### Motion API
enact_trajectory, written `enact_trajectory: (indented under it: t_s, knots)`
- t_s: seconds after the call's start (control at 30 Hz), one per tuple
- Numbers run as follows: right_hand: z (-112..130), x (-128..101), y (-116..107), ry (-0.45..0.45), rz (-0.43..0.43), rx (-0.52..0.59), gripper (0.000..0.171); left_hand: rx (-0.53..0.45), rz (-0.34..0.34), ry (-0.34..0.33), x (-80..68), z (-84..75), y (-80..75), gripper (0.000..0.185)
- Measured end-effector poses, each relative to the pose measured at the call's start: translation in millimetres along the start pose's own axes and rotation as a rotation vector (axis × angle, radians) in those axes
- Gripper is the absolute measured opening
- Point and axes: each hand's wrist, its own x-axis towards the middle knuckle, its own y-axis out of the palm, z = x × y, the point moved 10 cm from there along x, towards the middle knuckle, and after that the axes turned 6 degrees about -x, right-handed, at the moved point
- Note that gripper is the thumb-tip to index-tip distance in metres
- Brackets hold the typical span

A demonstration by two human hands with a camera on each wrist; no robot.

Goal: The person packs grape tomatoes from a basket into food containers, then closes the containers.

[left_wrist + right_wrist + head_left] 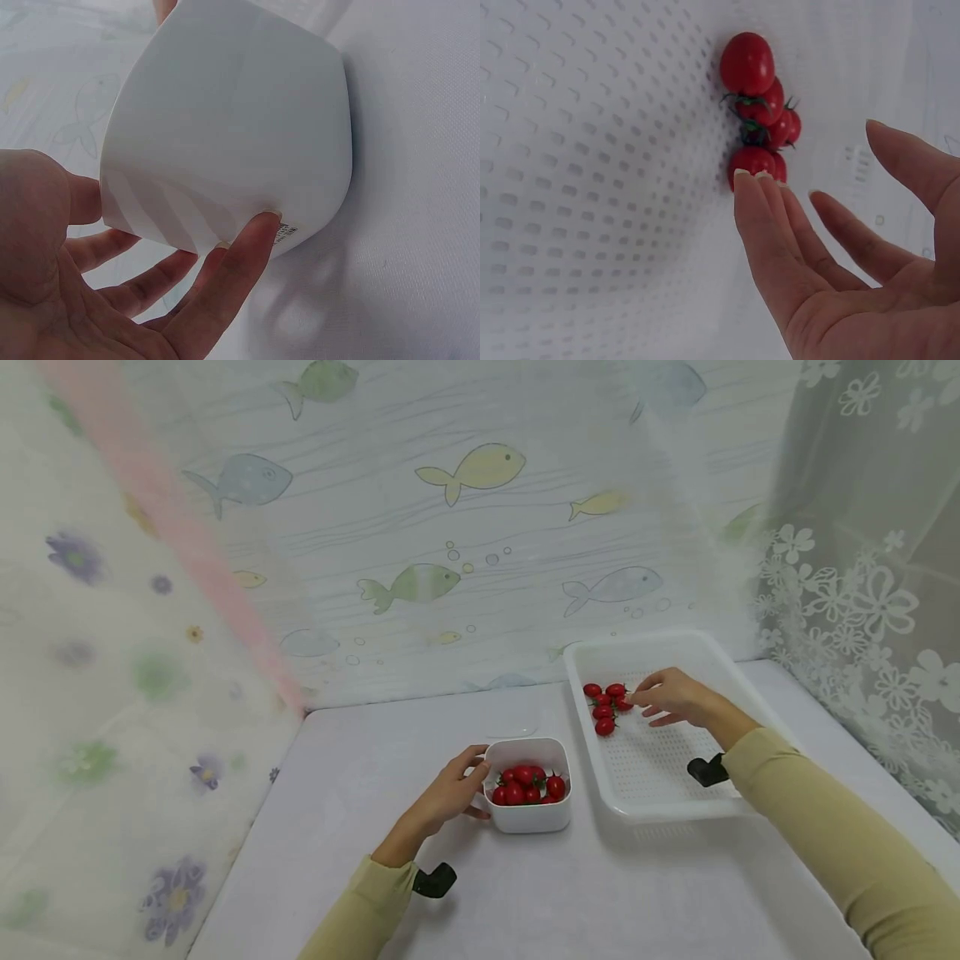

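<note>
A small white square tub (pixel 529 819) full of cherry tomatoes (pixel 514 792) stands on the table. My left hand (pixel 450 789) rests its fingertips against the tub's left side; in the left wrist view the thumb is up at the rim and the fingers (pixel 232 277) spread along the wall. Over the white perforated basket (pixel 652 781) hovers my right hand (pixel 678 695), fingers loosely bent and thumb apart, nothing between them. Several cherry tomatoes (pixel 604 726) lie together at the basket's left side. In the right wrist view, the fingertips (pixel 744 184) overlap the nearest tomato (pixel 751 163).
A white cloth covers the table (pixel 360 768). Behind it hangs a fish-print curtain (pixel 480 527), with a flower-print one (pixel 112 693) at left and sheer lace (pixel 877 602) at right. Small black mounts (pixel 435 881) sit at both wrists.
</note>
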Motion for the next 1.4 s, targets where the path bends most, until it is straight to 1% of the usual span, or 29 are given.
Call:
enact_trajectory:
  t_s: [0.13, 0.3, 0.47, 0.6, 0.67, 0.83, 0.9, 1.17, 1.4]
  knots:
    - [-9, 6, 6, 0.041, 0.031, 0.051, 0.059, 0.001, -0.001, -0.006, 0.2, 0.9, 0.1, 0.042]
    - [-18, 13, 15, 0.103, 0.077, 0.089, 0.067, 0.005, 0.0, -0.004, -0.3, 0.3, 0.2, 0.042]
    - [-22, 20, 24, 0.143, 0.123, 0.1, 0.075, 0.006, 0.001, -0.005, -0.6, -0.6, 0.0, 0.042]
    - [-23, 25, 28, 0.168, 0.131, 0.096, 0.08, 0.009, -0.004, -0.009, -1.1, -1.9, 0.0, 0.042]
    - [-24, 27, 30, 0.182, 0.135, 0.093, 0.075, 0.013, -0.004, -0.009, -1.0, -2.2, 0.1, 0.042]
    - [-23, 32, 37, 0.2, 0.15, 0.093, 0.049, 0.011, 0.001, -0.003, 0.7, -1.9, 0.4, 0.041]
    - [-22, 34, 39, 0.197, 0.151, 0.089, 0.043, 0.01, 0.001, 0.0, 0.9, -2.1, 0.4, 0.041]
    - [-12, 39, 51, 0.136, 0.181, 0.083, 0.035, 0.011, 0.002, -0.003, 0.2, -1.2, 0.3, 0.041]
    - [-8, 41, 54, 0.126, 0.175, 0.125, 0.031, 0.014, -0.005, -0.009, 0.7, 0.7, -0.9, 0.041]
